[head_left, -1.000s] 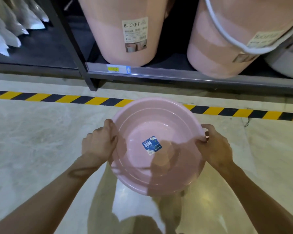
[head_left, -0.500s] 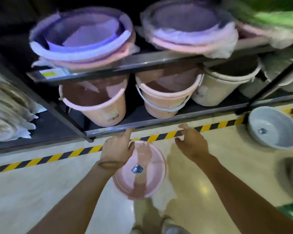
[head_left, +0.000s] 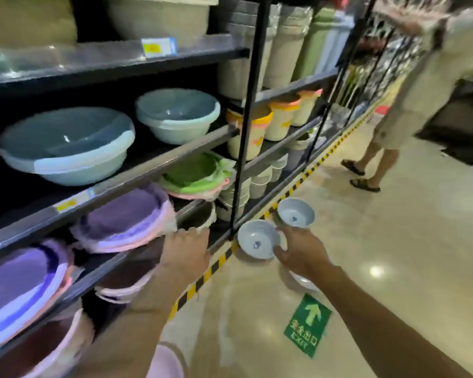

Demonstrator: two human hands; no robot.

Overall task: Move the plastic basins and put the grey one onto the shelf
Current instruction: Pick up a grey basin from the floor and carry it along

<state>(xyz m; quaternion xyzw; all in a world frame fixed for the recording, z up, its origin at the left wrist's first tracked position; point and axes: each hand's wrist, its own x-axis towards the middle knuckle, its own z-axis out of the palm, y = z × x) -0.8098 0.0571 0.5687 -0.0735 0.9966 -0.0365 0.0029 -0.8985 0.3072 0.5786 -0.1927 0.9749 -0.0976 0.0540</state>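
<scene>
Two grey basins stand on the floor by the shelf's black upright: a near one (head_left: 258, 239) and a farther one (head_left: 295, 213), each with a small sticker inside. My right hand (head_left: 302, 253) hovers at the near basin's right rim with its fingers apart and nothing in it. A pale basin rim (head_left: 305, 282) shows under that wrist. My left hand (head_left: 186, 252) is spread open above the lower shelf edge (head_left: 137, 257), holding nothing. A pink rim (head_left: 167, 361), probably the pink basin, shows at the bottom edge.
The shelf unit holds blue-grey basins (head_left: 66, 148), wrapped purple basins (head_left: 126, 216), green ones (head_left: 197, 173) and buckets (head_left: 254, 132). Yellow-black tape (head_left: 292, 189) runs along its foot. A green exit arrow (head_left: 307, 326) marks the floor. A person (head_left: 410, 105) walks at the right.
Both hands have let go of the pink basin, which was set on the floor. The view has swung up and to the right, and my right hand has reached to the near grey basin.
</scene>
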